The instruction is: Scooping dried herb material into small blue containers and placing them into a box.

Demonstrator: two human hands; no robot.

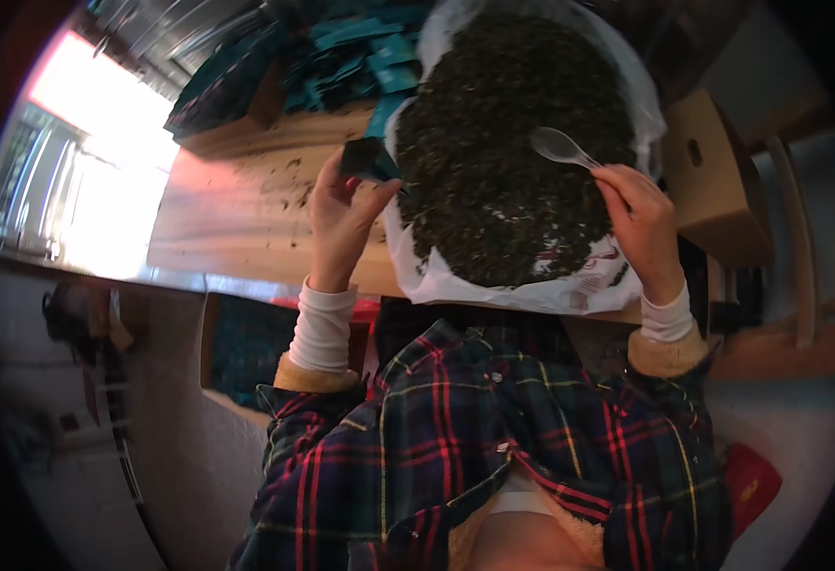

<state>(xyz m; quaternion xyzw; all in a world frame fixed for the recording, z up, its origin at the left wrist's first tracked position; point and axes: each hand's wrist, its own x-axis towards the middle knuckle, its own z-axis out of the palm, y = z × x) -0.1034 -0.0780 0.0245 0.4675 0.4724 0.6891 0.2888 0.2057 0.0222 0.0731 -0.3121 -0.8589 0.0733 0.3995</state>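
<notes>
My left hand (346, 214) holds a small dark teal packet (369, 160) between thumb and fingers, at the left edge of a big heap of dried dark green leaves (510, 143). The heap lies on an opened white plastic bag (424, 275) with some red print. Over the right part of the leaves, my right hand (638, 214) grips the handle of a clear plastic spoon (561, 146). The spoon's bowl looks bare. Whether the packet has leaves inside cannot be seen.
Many teal packets (349, 61) are piled at the back of the wooden table (246, 214), beside a filled cardboard box (239, 132). Leaf crumbs dot the wood. A cardboard box with a handle hole (710, 178) stands right of the bag. Another box of teal items (246, 350) sits below the table's left front edge.
</notes>
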